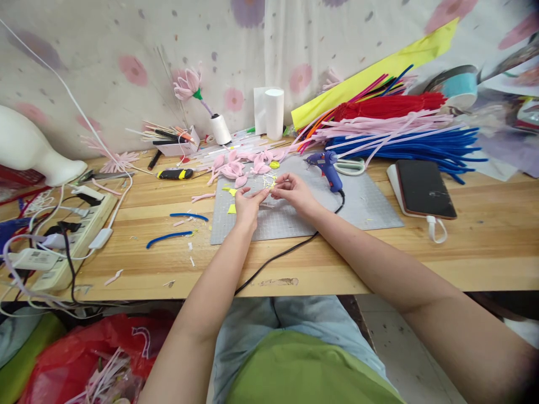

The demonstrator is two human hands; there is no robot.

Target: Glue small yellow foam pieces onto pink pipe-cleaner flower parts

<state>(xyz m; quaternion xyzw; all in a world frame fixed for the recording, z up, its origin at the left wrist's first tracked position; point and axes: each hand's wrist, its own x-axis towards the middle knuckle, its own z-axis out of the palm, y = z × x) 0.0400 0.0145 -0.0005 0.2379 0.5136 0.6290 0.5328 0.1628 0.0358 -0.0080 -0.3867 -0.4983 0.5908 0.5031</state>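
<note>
Both hands meet over a grey cutting mat (295, 216) on the wooden desk (379, 258). The left hand (247, 203) and right hand (293, 192) each pinch, fingertips nearly closed, a small pale-yellow craft piece (269, 186) — held between them just above the mat, likely for close shaping. Pink petals (240, 168) and a blue glue gun (328, 168) lie just beyond, within easy reach.

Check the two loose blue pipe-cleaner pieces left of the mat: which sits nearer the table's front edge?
The curved lower blue piece. It lies below and left of the straighter upper blue piece, which sits closer to the grey mat.
</note>
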